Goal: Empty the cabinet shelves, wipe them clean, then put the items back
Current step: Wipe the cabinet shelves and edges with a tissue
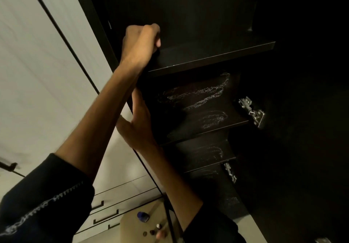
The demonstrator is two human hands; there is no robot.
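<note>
I look up into a dark cabinet with bare shelves. My left hand reaches to the left end of the top shelf, its fingers curled round what looks like a dark cloth pressed on the board. My right hand is lower and holds the front edge of the cabinet's left side panel, thumb on the outside and fingers on the inside. Pale wet streaks mark the middle shelf and the lower shelf.
Metal hinges stick out on the cabinet's right side, with the dark open door beyond them. White cupboard fronts and drawers with dark handles lie to the left. Far below, a light surface carries a blue-capped bottle and small jars.
</note>
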